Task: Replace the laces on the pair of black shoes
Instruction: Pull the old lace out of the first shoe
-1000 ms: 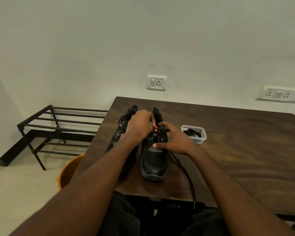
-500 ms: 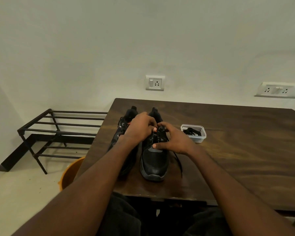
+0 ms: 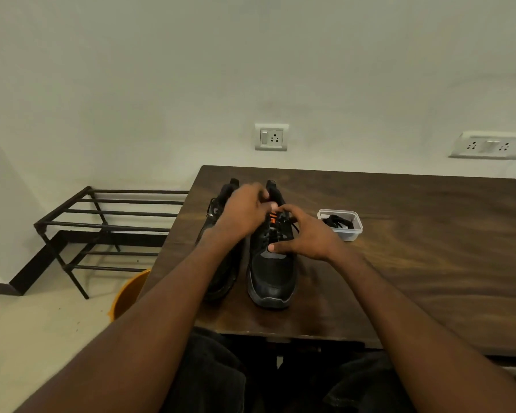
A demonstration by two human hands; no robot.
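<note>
The light is dim and soft, with a greenish tone on the wall [image 3: 251, 55]. The left hand [image 3: 245, 213] is blurred by motion. Straight lines bend near the edges. Shadows are weak.

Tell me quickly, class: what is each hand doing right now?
Left hand: fingers curled at the top of the right-side shoe; blurred, so its grip cannot be told.
Right hand: curled round that shoe's laced part, thumb pressing on the front.
</note>
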